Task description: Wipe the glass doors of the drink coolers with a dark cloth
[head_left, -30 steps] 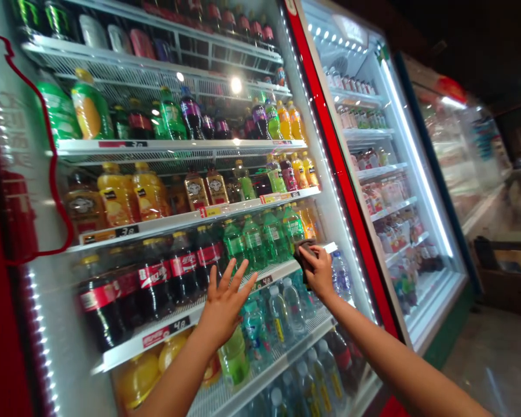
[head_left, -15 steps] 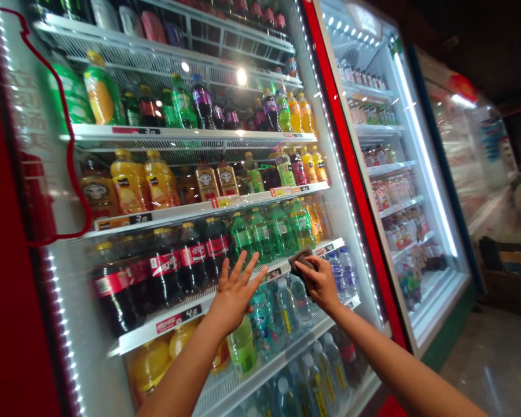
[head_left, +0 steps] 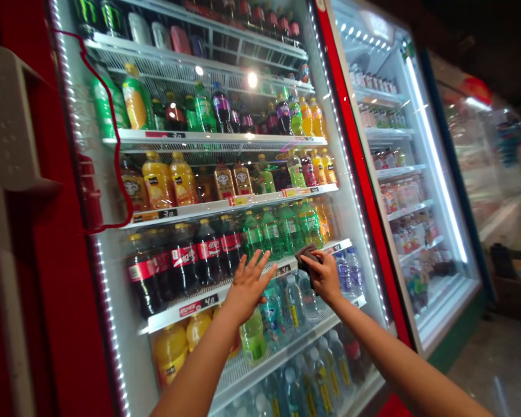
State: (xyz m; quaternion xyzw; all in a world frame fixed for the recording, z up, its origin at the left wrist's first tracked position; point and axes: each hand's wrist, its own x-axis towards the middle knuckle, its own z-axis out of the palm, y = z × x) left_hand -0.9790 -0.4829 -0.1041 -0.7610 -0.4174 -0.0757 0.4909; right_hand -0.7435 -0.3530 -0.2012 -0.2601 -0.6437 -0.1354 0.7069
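Observation:
My left hand (head_left: 248,288) is spread with its fingers apart, in front of the drink fridge's glass door (head_left: 96,289); whether the palm touches the glass I cannot tell. To its right, my right hand (head_left: 325,275) grips a dark grey-brown cloth (head_left: 306,255), bunched under the fingers and held at the glass. Behind the hands, inside the fridge, green soda bottles (head_left: 271,231) and dark cola bottles (head_left: 184,258) stand on a white shelf (head_left: 180,310) with price tags. Clear water bottles (head_left: 294,298) stand lower, behind the right forearm.
The fridge has a red frame (head_left: 351,127) on the right and a pale door handle (head_left: 15,121) on the left. A second lit fridge (head_left: 438,191) with stocked shelves stands beside it. Further right are a glass-fronted case (head_left: 486,150) and the floor (head_left: 481,353).
The view has shifted left, bringing the door handle into sight, so the shelves appear further right. My left hand stays spread, and my right hand still grips the cloth near the same shelf edge.

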